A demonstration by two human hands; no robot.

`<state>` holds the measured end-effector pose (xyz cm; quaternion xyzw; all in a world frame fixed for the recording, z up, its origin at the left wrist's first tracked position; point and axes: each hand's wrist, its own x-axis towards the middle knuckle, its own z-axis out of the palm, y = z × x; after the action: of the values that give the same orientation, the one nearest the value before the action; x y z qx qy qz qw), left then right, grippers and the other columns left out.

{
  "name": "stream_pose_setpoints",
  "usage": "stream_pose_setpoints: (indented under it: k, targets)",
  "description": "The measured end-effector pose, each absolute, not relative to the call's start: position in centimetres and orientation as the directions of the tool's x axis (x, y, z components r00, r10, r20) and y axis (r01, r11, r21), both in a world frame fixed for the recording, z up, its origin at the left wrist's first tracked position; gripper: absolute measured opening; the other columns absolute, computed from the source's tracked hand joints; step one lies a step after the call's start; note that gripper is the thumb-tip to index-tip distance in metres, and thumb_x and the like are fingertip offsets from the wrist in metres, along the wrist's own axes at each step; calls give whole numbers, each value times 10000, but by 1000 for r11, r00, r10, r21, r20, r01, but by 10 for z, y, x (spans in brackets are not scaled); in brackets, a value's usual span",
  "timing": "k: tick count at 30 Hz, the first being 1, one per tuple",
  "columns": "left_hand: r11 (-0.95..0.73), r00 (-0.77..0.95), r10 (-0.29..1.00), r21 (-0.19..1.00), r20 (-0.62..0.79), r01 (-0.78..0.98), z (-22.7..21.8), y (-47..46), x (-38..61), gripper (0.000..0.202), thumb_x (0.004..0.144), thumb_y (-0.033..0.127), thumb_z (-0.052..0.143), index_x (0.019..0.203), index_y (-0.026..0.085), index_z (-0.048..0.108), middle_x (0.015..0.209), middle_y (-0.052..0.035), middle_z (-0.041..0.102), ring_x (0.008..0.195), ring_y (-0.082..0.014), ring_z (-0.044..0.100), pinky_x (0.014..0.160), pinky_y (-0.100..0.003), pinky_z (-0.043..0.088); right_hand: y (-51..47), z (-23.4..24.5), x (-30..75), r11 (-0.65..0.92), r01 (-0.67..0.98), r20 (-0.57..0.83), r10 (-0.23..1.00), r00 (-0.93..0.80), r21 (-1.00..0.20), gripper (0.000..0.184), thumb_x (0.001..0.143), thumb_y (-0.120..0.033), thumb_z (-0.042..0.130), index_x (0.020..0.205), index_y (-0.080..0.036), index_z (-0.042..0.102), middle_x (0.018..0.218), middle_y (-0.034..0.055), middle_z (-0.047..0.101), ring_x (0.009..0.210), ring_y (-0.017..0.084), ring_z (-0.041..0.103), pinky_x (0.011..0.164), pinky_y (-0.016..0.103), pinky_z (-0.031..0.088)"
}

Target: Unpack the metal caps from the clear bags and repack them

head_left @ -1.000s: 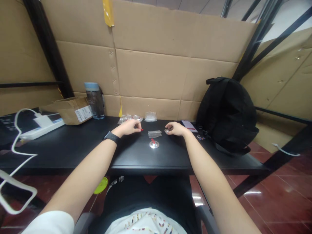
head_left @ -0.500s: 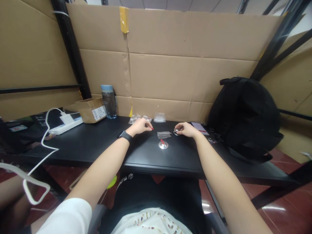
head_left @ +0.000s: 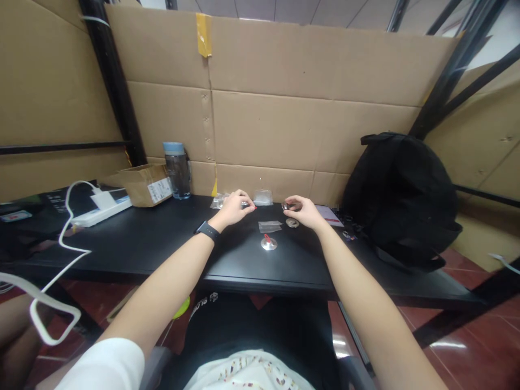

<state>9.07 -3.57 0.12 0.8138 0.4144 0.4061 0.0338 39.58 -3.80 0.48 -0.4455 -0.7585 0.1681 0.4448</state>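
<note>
My left hand [head_left: 238, 208], with a watch on its wrist, is pinched on a small red piece [head_left: 255, 207] at the fingertips; its exact kind is too small to make out. Between thumb and fingers of my right hand [head_left: 301, 210] is a small shiny metal piece [head_left: 285, 206]. Just below those fingers a round silver disc [head_left: 292, 222] lies on the table, apart from the hand. Nearer me rests another silver disc [head_left: 270, 245] with a red strip-like piece [head_left: 267, 237] on top. A clear plastic bag [head_left: 270, 226] lies flat between the hands.
Several small clear packets [head_left: 219, 201] and a clear plastic box-like pack [head_left: 263, 197] lie at the back of the black table [head_left: 227, 260]. To the left stand a water bottle [head_left: 177, 170], a cardboard box [head_left: 148, 186] and a power strip [head_left: 101, 212]. A black backpack [head_left: 400, 200] sits at right.
My right hand has risen off the silver disc with the small metal piece, and the disc now lies uncovered. My left hand keeps its pinch. The view has shifted slightly.
</note>
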Motion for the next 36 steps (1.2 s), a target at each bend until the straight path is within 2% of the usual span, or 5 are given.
stream_pose_setpoints:
  k: [7,22,26,31,36]
  targets:
    - [-712,282,656,449,701,540,0,-44,109,168,859,398,726,880,238,773,1143,-63,607,1126,-252,589,1065,-438,441,-71,13,339,654,210,593,752,-287,-727,437,720,-355,825,1101,-211,667,1168,83,720,985,220,708,767,303,575]
    - [-757,294,649,559,701,339,2,-49,118,185,866,397,699,893,223,756,1165,-84,622,1148,-250,608,1069,-416,456,-77,8,322,696,213,634,715,-294,-686,400,746,-376,815,1091,-232,674,1101,63,739,1015,231,715,721,288,559]
    - [-765,271,633,534,725,359,2,-51,120,159,859,362,700,854,211,747,1124,-82,628,1112,-244,618,1058,-417,460,-73,4,322,662,151,616,742,-264,-734,422,716,-400,849,1045,-219,656,1141,78,734,1011,235,730,743,296,580]
    - [-780,261,593,463,761,422,4,-53,121,110,853,299,692,823,206,742,1092,-80,636,1089,-243,615,1036,-420,474,-71,-1,318,592,50,560,784,-269,-805,449,717,-440,848,1044,-223,631,1149,77,735,1034,229,734,922,369,590]
    - [-753,224,595,438,771,492,8,-57,119,139,842,361,732,838,232,784,1097,-73,635,1093,-256,596,1029,-436,476,-69,0,319,606,133,561,784,-265,-784,359,813,-532,750,953,-213,664,1010,52,757,978,209,723,928,354,567]
